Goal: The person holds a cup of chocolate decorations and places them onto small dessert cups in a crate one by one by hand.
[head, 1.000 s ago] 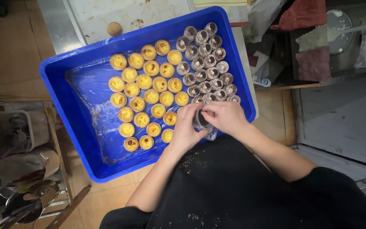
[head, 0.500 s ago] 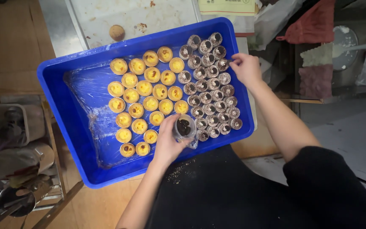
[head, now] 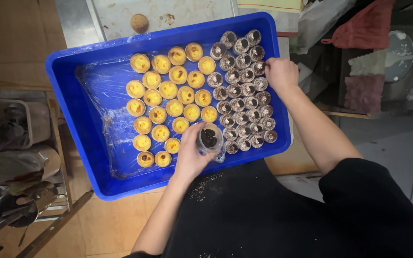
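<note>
A small clear plastic cup of dark round pieces (head: 210, 138) sits clamped in the left hand (head: 192, 155), low over the near edge of the big blue plastic tray (head: 72, 119). The right hand (head: 281, 72), which half a second ago was already away from the cup, now rests fingers pinched at the far right rows of dark powder-dusted little cups (head: 244, 95). Left of those lie yellow custard tarts (head: 168, 105) on clear film.

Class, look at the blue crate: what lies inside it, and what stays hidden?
Inside the blue crate: clear film lining, yellow tarts, dark-topped small cups. The film and pastries cover the crate's floor.
</note>
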